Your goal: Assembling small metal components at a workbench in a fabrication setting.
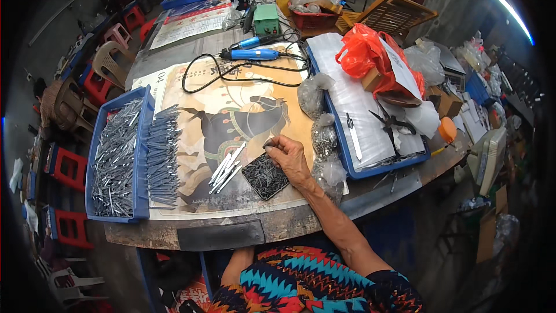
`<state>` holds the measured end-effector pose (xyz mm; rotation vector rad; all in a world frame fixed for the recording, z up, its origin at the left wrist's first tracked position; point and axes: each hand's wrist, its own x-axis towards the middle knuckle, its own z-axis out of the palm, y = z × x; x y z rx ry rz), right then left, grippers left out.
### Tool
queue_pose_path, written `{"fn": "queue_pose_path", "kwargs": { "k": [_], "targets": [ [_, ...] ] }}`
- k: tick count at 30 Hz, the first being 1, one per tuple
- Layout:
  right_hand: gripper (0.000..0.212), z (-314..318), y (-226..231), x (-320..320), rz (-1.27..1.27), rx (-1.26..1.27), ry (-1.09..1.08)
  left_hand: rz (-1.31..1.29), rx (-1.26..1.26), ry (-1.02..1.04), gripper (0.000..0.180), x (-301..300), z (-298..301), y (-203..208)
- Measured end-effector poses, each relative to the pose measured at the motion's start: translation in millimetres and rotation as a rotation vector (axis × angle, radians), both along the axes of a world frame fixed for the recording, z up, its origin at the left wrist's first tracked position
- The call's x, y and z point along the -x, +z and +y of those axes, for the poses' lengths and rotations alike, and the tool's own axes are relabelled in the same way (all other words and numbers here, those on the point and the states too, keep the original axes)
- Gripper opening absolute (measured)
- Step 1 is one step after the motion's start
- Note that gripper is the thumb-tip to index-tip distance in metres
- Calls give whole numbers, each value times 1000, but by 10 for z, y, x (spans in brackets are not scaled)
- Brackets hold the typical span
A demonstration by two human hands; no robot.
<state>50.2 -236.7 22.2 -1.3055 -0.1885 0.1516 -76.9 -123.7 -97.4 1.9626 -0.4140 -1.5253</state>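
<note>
My right hand [289, 159] is over the far corner of a small black tray [252, 191], thumb and fingertips pinched together. Something dark shows at the fingertips, too small to name. Many short dark metal pieces [265, 177] fill the tray. Just left of it, several slim silvery rods [226, 171] lie loosely side by side on a printed horse picture [231, 133]. Of my left arm only a bit of forearm shows below the table's front edge; my left hand is hidden.
At left stands a blue bin [149, 168] of metal rods, with more dark rods [164, 156] stacked beside it. A blue electric screwdriver [255, 54] and its cord lie beyond. Bagged parts [324, 139] and a blue tray [370, 171] with pliers [391, 122] are at right.
</note>
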Motion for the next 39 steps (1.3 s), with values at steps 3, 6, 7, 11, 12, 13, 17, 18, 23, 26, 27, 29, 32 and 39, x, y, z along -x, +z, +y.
{"fn": "queue_pose_path", "kwargs": {
  "k": [3,6,7,11,12,13,17,18,23,26,27,29,32,39],
  "targets": [
    [10,35,-47,-13,51,-69,32,-57,-7,-8,44,-58,60,-4],
    [11,24,-40,20,72,-125,58,-101,-10,-8,44,-28,132,-38],
    [11,25,-17,17,100,-198,78,-117,-11,-7,44,-32,163,-41],
    [11,96,24,24,104,-168,103,-176,-13,-3,44,-49,284,-66],
    [12,87,55,40,138,-243,132,-189,-11,3,45,-39,304,-75],
    [12,98,32,31,139,-240,136,-204,-11,4,45,-54,328,-77],
    [12,102,-5,11,165,-237,140,-259,-11,30,45,-51,428,-102],
    [12,83,15,9,171,-208,110,-271,-13,44,45,-32,457,-111],
    [11,80,-7,-3,163,-185,96,-347,-30,116,45,11,627,-138],
    [10,131,0,18,106,-32,73,-390,-42,155,45,54,697,-164],
    [10,142,8,22,107,-31,89,-404,-48,167,45,70,728,-171],
    [11,143,27,24,117,-71,75,-433,-61,186,46,100,793,-182],
    [12,127,57,31,120,-94,81,-466,-77,203,46,187,841,-212],
    [12,141,49,28,84,-84,73,-557,-113,211,46,342,908,-208]
  ]
}}
